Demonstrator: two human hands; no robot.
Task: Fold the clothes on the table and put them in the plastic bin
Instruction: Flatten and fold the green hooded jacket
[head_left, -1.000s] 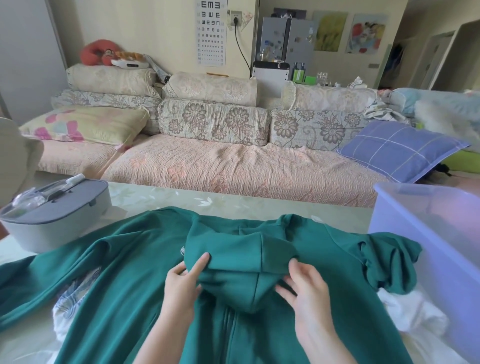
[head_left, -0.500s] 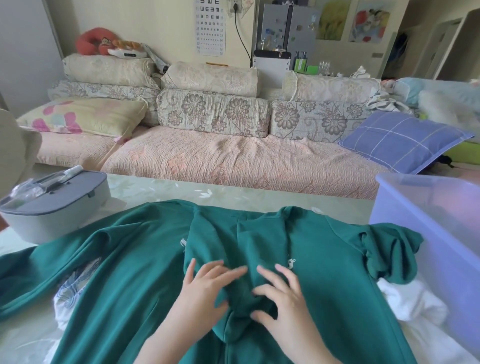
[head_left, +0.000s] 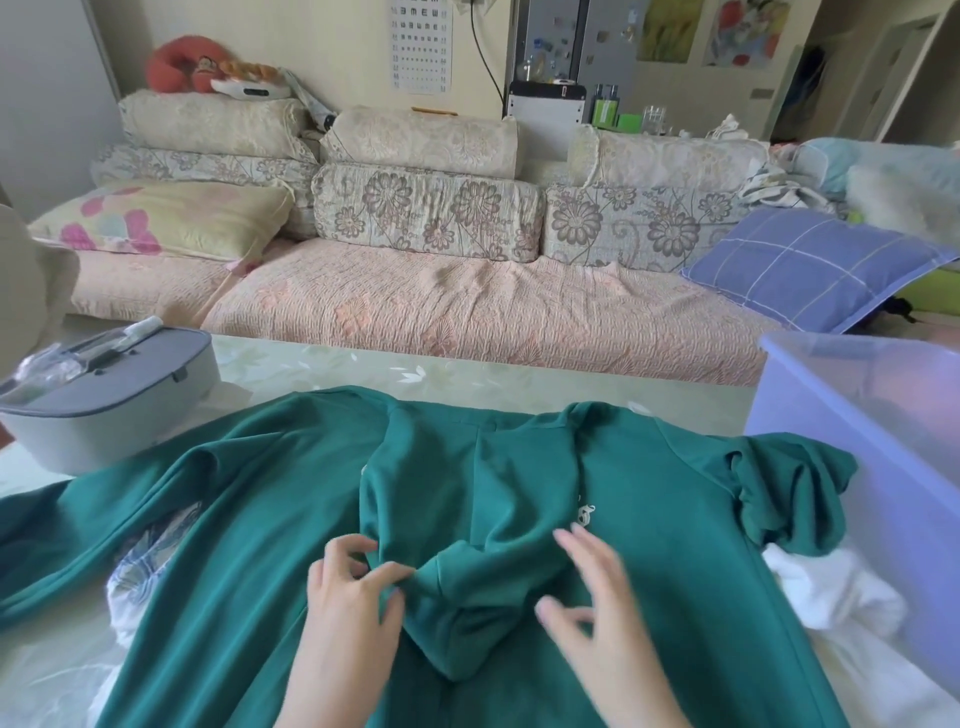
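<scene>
A dark green hoodie (head_left: 249, 519) lies spread on the table, its hood (head_left: 467, 519) folded down over the chest. My left hand (head_left: 348, 597) rests at the hood's left edge, fingers bent and touching the fabric. My right hand (head_left: 602, 618), blurred by motion, hovers over the hood's right side with spread fingers, holding nothing. The translucent purple plastic bin (head_left: 857, 415) stands at the right, against the hoodie's bunched right sleeve (head_left: 789, 493).
White clothes (head_left: 831, 587) and a patterned cloth (head_left: 150, 551) lie under the hoodie. A grey lidded case (head_left: 104, 395) sits at the table's left. Beyond the glass-topped table edge (head_left: 467, 374) is a sofa with cushions.
The hood has been flattened down onto the hoodie's chest. Both hands have slid apart, the left to the hood's left edge, the right lifting off to the right.
</scene>
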